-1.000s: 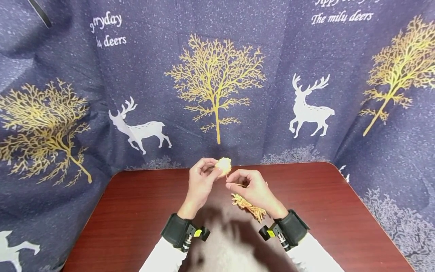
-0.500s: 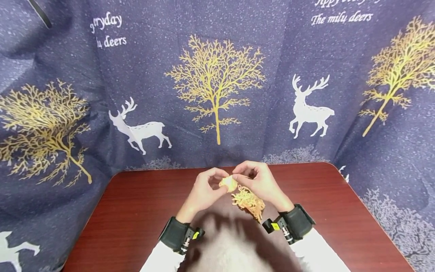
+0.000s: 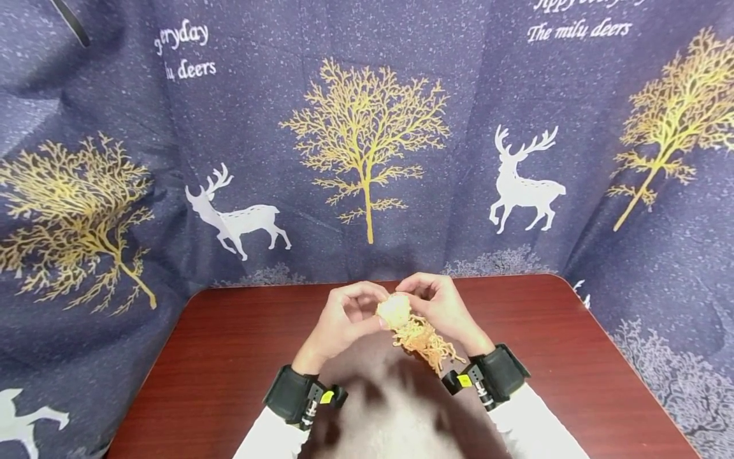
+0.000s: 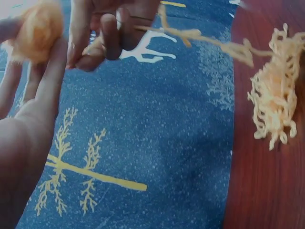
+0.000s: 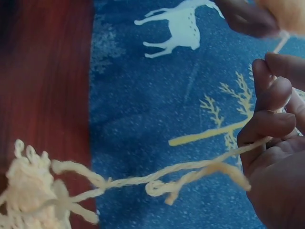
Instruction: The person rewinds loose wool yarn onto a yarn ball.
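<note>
Round, fuzzy pale-orange yarn ball (image 3: 394, 310): lower centre, head view, pinched by the left hand (image 3: 343, 324). Right hand (image 3: 445, 308), just rightward, grips a thin pale yarn strand (image 5: 136, 181). Looped pale-orange yarn heap (image 3: 425, 344): below right, long axis slanting lower-right.

Ball (image 4: 40, 31): fuzzy matt yarn. Loose bundle (image 4: 275, 93): twisted yarn, rough-looking. Tabletop (image 3: 229, 363): smooth, wood-grained. Backdrop (image 3: 459, 83): matt, creased cloth.
</note>
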A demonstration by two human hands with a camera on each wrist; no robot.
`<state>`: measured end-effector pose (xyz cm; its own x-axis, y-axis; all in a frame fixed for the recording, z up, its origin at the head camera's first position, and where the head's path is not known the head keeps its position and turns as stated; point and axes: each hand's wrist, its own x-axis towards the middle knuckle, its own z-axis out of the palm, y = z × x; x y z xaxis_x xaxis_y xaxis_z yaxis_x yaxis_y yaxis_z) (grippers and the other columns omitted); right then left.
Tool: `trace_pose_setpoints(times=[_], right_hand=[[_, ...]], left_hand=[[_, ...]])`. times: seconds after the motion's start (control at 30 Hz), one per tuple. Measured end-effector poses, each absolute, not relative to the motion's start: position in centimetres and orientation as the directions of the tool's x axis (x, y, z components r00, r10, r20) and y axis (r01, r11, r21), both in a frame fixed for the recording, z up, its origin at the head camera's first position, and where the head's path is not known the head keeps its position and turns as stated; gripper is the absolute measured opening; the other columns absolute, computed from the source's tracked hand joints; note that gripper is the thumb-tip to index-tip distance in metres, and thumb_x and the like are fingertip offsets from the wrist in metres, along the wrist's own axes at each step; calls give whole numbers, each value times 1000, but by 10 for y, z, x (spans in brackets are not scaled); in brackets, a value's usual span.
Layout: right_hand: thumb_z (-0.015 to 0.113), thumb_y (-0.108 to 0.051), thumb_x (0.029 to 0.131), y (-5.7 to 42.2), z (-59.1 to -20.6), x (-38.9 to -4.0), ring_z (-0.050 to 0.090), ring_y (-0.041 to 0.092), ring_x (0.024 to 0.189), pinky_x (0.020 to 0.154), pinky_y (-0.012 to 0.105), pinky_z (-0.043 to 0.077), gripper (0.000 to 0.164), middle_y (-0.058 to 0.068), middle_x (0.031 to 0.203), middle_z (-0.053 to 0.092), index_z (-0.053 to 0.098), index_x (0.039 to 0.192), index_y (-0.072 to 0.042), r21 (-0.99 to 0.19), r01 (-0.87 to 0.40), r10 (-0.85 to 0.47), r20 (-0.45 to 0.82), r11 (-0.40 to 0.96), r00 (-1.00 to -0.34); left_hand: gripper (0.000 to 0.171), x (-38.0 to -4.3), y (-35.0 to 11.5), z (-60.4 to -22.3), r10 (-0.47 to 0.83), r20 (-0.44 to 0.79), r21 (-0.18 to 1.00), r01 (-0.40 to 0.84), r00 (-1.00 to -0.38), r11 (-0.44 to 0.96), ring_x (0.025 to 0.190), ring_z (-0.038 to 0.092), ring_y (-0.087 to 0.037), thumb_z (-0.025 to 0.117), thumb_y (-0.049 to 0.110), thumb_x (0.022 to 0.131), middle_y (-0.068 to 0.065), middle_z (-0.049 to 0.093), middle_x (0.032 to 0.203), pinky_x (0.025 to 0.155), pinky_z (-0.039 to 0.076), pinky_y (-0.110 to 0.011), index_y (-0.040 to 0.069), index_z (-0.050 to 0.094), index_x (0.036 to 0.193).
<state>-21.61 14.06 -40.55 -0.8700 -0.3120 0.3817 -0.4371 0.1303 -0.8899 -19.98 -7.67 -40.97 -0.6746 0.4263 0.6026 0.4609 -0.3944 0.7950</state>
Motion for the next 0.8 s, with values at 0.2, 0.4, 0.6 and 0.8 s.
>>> trace_pose_setpoints(times=[0.2,0.4,0.6,0.8], right_hand=[[78,-3,86,132,-412,-209,55,10,57,49,20,44,8,11,75,69,75,94,-4,-873,-462,-329,395,156,-858],[80,-11,87,126,-411,-201,52,9,55,48,22,43,6,0,68,64,76,92,-12,-830,-500,-342,408,247,-846],[80,-8,87,129,-406,-200,54,10,56,49,22,46,8,1,73,67,76,93,-10,-818,-511,-326,423,264,-845],[78,-6,87,140,-399,-208,56,11,56,49,22,46,7,9,77,70,75,94,-7,-855,-468,-274,406,223,-872]], left_hand=[[35,-201,-68,-405,156,574,774,471,-804,-423,100,69,-17,69,-17,78,-6,71,109,84,60,-30,-24,54,108],[29,-205,-64,-409,-51,577,802,578,-815,-152,96,68,-19,72,-16,79,-18,68,108,85,60,-31,-14,61,107],[31,-210,-69,-425,51,674,713,666,-737,220,93,68,-25,78,-11,74,-12,68,102,79,61,-40,0,68,102],[31,-208,-75,-429,322,559,718,641,-764,272,90,67,-21,78,-10,72,-6,66,98,80,61,-34,4,68,98]])
